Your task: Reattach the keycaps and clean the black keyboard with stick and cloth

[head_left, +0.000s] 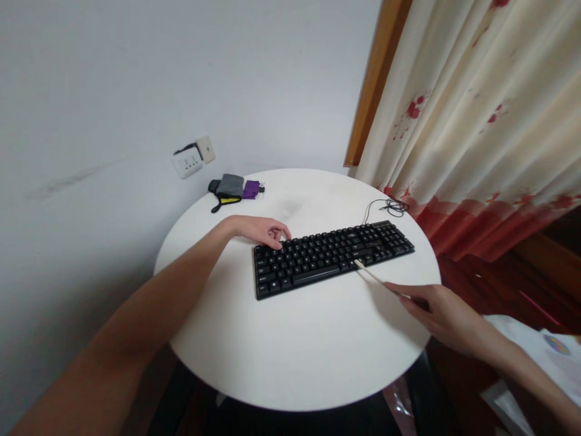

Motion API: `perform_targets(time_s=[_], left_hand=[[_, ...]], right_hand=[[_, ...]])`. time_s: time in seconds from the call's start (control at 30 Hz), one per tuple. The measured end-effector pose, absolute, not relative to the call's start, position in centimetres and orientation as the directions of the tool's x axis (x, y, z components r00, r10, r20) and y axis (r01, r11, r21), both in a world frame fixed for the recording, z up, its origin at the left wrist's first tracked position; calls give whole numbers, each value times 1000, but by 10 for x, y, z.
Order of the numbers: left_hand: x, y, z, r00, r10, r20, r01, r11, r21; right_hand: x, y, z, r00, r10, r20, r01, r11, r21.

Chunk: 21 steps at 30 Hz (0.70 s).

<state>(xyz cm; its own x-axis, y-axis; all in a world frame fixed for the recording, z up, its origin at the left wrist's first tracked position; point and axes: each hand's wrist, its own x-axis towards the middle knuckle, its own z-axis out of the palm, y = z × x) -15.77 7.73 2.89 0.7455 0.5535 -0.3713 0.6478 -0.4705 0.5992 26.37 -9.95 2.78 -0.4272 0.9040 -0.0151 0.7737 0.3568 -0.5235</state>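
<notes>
A black computer keyboard [324,257] lies at a slant on the round white table [290,345]. At its back left corner my left hand [261,230] grips the edge, thumb on the keys side and fingers curled. My right hand [436,306] is off the keyboard's front right side, its fingers closed around a slim white stick with a slightly wider tip [374,277]. That tip meets the keys near the arrow-key area. Whether it ends in bristles or cotton is too small to tell.
A folded grey cloth [230,185] and a purple one [251,189] lie at the table's back left. The keyboard's coiled black cable [396,207] rests at the back right. A wall with a socket [187,162] stands behind; a patterned curtain [476,121] hangs at the right.
</notes>
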Motion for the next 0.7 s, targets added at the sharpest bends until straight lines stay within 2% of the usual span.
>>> perform_targets(time_s=[0.2,0.37,0.5,0.7], left_hand=[[-158,77,30,745,549,-379,647,-456,611],[-157,76,30,742,555,-377,649,-452,612],[-157,76,30,745,554,-371,645,-456,613],[-157,75,30,759,547,-353,629,-473,618]], right_hand=[[277,-104,43,-430,902,-44,747,328,-579],[267,-81,50,-278,955,101,775,285,-564],[235,-46,42,-336,924,185,737,380,-558],[197,-6,23,-407,896,180,751,440,-492]])
